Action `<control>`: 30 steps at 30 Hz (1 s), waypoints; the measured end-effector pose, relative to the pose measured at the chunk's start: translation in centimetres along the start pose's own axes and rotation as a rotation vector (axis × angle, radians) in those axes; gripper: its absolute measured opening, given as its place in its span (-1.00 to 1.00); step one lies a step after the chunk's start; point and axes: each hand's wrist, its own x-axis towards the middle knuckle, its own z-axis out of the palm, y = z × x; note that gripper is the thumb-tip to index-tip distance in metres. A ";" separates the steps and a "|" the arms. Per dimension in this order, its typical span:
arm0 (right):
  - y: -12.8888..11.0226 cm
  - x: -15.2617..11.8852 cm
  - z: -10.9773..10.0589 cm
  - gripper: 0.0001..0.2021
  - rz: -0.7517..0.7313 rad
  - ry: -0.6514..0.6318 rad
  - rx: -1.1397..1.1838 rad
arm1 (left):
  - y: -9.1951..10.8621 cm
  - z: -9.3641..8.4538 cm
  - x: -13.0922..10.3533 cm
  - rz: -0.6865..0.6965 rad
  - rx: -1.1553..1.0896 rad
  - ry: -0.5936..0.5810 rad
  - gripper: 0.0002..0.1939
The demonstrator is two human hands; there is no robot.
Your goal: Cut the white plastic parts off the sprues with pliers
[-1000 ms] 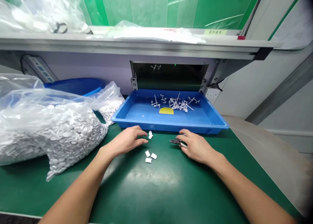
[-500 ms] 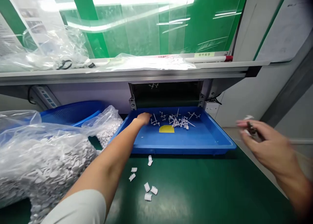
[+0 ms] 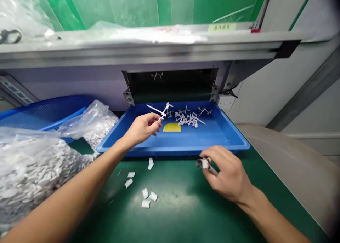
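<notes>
My left hand pinches a branching white plastic sprue above the left part of a blue tray. In that tray lies a heap of similar white plastic sprues. Over the bench in front of the tray's right part, my right hand is closed around small metal nippers, mostly hidden by the fingers. A whitish spot shows near their jaws; I cannot tell whether it is a separate piece. Several small white plastic pieces lie on the green bench between my arms.
Plastic bags full of small white parts stand at the left, before a blue basket. Behind the tray is a dark conveyor opening with another sprue inside. A metal-edged shelf spans above. A yellow label marks the tray floor.
My left hand has come back toward me out of the tray's far left corner, now with a sprue in it. My right hand has moved left and inward over the bench. The view has tilted down.
</notes>
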 end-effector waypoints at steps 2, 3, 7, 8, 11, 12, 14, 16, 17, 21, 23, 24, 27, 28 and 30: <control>-1.6 -0.6 1.0 -0.78 0.127 -0.182 0.029 | 2.3 1.5 -5.0 0.020 -0.303 0.068 -0.68; -2.1 -0.8 1.4 -0.78 0.180 -0.258 0.028 | 3.3 2.3 -7.1 0.029 -0.398 0.073 -0.70; -2.9 -1.4 2.5 -0.80 0.266 -0.405 -0.002 | 4.7 5.5 -12.2 0.055 -0.460 0.109 -0.77; -3.0 -1.4 2.7 -0.80 0.271 -0.416 -0.007 | 4.6 6.0 -12.7 0.071 -0.431 0.121 -0.77; -3.2 -1.5 3.2 -0.80 0.269 -0.428 -0.022 | 4.0 6.6 -13.1 0.138 -0.355 0.130 -0.75; -3.3 -1.6 3.3 -0.80 0.266 -0.430 -0.027 | 3.9 6.6 -13.1 0.159 -0.342 0.125 -0.75; -3.3 -1.7 3.5 -0.79 0.259 -0.430 -0.033 | 3.8 6.4 -13.2 0.190 -0.319 0.119 -0.75; -3.3 -1.7 3.6 -0.79 0.250 -0.431 -0.033 | 3.8 6.3 -13.3 0.218 -0.299 0.122 -0.74; -3.3 -1.8 3.7 -0.79 0.244 -0.433 -0.031 | 3.8 6.3 -13.4 0.234 -0.292 0.124 -0.74; -3.3 -1.9 3.8 -0.81 0.232 -0.438 -0.024 | 3.9 6.6 -13.6 0.286 -0.271 0.130 -0.74; -3.3 -1.9 3.8 -0.82 0.226 -0.441 -0.032 | 3.9 6.7 -13.6 0.297 -0.262 0.132 -0.74; -3.3 -1.9 3.8 -0.83 0.221 -0.444 -0.042 | 3.8 6.7 -13.6 0.302 -0.259 0.134 -0.74; -3.2 -1.9 3.8 -0.85 0.194 -0.467 -0.096 | 3.8 6.7 -13.6 0.323 -0.246 0.139 -0.74; -3.1 -1.9 3.8 -0.85 0.182 -0.478 -0.118 | 3.8 6.7 -13.6 0.331 -0.239 0.139 -0.74; -3.1 -1.9 3.9 -0.85 0.167 -0.509 -0.159 | 3.7 6.9 -13.6 0.344 -0.223 0.137 -0.73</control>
